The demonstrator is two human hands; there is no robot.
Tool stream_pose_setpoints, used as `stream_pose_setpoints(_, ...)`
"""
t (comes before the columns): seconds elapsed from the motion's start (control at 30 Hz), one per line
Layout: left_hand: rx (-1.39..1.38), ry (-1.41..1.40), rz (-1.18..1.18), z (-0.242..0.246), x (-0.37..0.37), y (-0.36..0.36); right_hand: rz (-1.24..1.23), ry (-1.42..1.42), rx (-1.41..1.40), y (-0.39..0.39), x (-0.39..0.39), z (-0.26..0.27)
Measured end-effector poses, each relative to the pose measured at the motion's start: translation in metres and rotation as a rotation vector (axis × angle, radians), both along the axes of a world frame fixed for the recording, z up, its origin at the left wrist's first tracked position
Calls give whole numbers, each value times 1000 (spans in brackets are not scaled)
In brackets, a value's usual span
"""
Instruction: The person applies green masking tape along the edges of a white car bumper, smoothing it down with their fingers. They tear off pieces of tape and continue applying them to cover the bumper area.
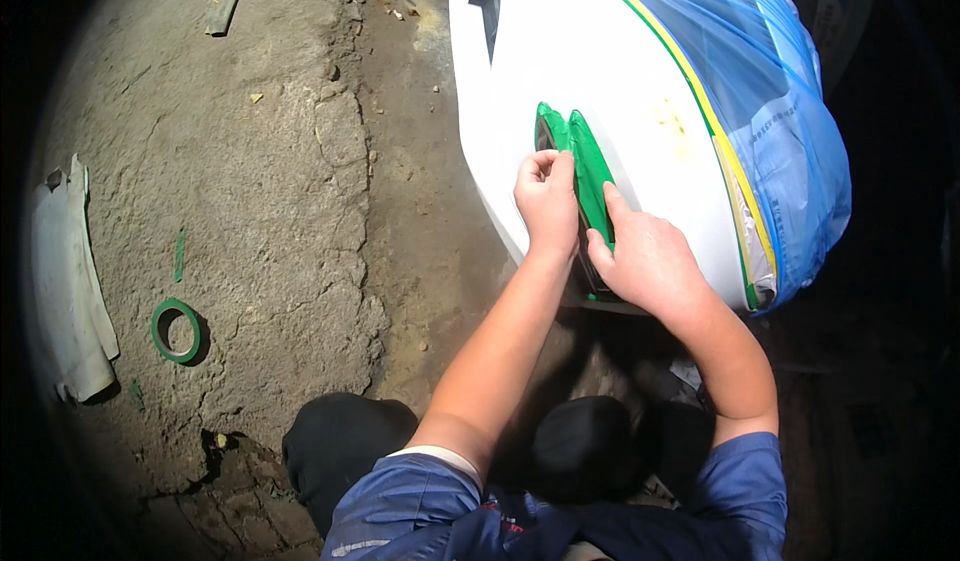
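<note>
In front of me is a white car body panel (525, 35), apparently a bumper corner. Green masking tape (589, 159) runs along a narrow dark insert (585, 270) in it, with two pointed ends at the top. My left hand (549, 201) pinches the tape's left side between thumb and curled fingers, which hide part of the insert. Lower down on the right, my right hand (649, 257) has its index finger on the tape's outer edge and its thumb by the lower end. The strip lies between that finger and thumb.
Blue plastic masking film (795, 163), edged with yellow and green tape, covers the car on the right. A green tape roll (176, 330) and a tape scrap (179, 255) lie on cracked concrete (262, 186). Further left is a bent pale panel piece (71, 283). My knee (345, 441) is below.
</note>
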State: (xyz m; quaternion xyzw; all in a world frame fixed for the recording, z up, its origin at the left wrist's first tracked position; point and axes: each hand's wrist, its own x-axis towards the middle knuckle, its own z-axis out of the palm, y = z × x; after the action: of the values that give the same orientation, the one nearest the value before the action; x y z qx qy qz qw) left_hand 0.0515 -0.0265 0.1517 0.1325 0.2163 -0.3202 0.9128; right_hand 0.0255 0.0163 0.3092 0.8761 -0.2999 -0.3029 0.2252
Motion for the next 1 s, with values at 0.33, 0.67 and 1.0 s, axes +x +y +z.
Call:
stream_pose_setpoints(0.33,242,-426,-10,-31,60,-7,100,-3,-3,-2,24,-13)
stream_pose_setpoints(0.67,617,-693,33,-34,60,-6,67,-2,-6,-15,52,-30)
stream_pose_setpoints(1.0,317,-622,-243,-47,76,-5,59,9,-43,-14,57,-39)
